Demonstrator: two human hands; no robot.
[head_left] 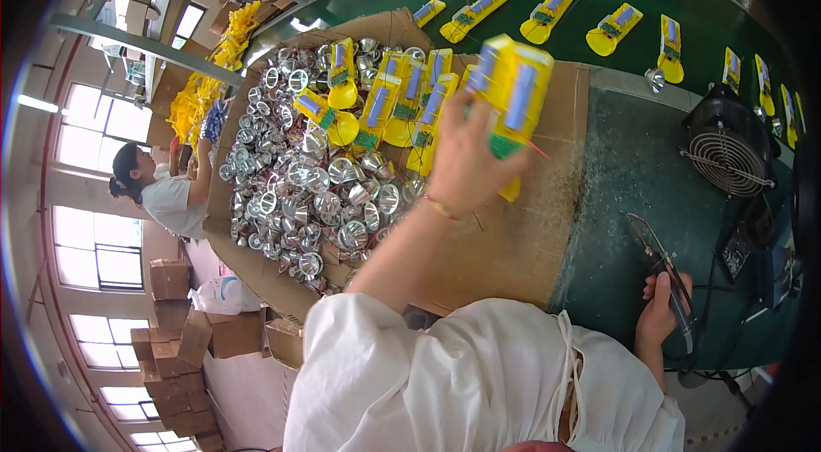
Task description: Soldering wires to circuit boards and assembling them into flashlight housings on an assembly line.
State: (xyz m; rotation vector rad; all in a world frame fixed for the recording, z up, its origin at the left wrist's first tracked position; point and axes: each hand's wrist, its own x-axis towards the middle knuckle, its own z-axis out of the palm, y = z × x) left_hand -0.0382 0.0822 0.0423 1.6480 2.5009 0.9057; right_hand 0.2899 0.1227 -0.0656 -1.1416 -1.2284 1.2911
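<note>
My left hand (469, 153) is closed on a pair of yellow torch housings (534, 88), each with a blue battery and a green circuit board; they are slightly blurred. It is above the cardboard, just right of a pile of similar yellow housings (376, 101). Those lie on a heap of shiny silver reflector cups (329, 204) in a cardboard box. At the right, near the table's front edge, my right hand (658, 312) grips a soldering iron (677, 302), its thin metal end pointing away from me.
Several more yellow housings (605, 35) are spread along the green far strip. A black fan with a wire grille (727, 163) stands at the right on the green table (629, 161). Another person (171, 195) works at the left beside yellow parts (195, 110). Cardboard boxes (175, 366) are stacked behind.
</note>
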